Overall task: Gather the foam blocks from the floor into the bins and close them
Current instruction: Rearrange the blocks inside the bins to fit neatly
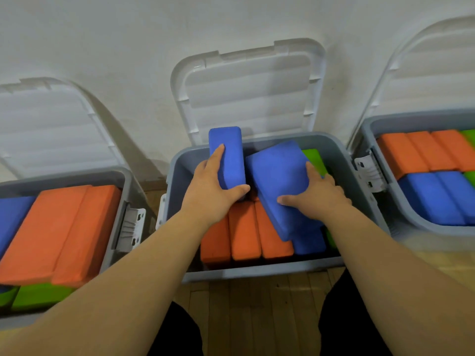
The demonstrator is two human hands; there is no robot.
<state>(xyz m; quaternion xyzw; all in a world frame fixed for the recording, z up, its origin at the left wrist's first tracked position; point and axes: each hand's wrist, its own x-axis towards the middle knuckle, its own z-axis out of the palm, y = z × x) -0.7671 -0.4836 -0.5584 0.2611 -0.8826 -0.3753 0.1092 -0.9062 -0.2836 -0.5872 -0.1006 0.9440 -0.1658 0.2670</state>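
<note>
Head view, looking down into three grey bins set side by side against a white wall (128, 34), each with its white lid raised and leaning back on the wall. The middle bin (257, 272) lies directly under both hands. The left hand (213, 186) is closed around an upright blue foam block (228, 152), fingers along the block's left face and thumb across its lower end; the block stands on end at the rear left of the bin and rises above the rim, in front of the middle lid (246, 93). The right hand (314, 192) grips a second, larger blue foam block (280, 181), which is tilted, thumb on its broad upper face and fingers wrapped over its right edge. This tilted block lies just right of the upright one and rests over three orange foam blocks (244, 232) packed side by side on edge along the bin's front. A further blue block (309, 241) sits beneath it at the front right, and a green foam block (314, 159) shows at the rear right, just beyond the right fingers. The left bin (113, 240) holds orange, blue and green blocks, as does the right bin (380, 191). Wooden floor (257, 309) shows between the person's dark-clad knees; no blocks are visible on it.
</note>
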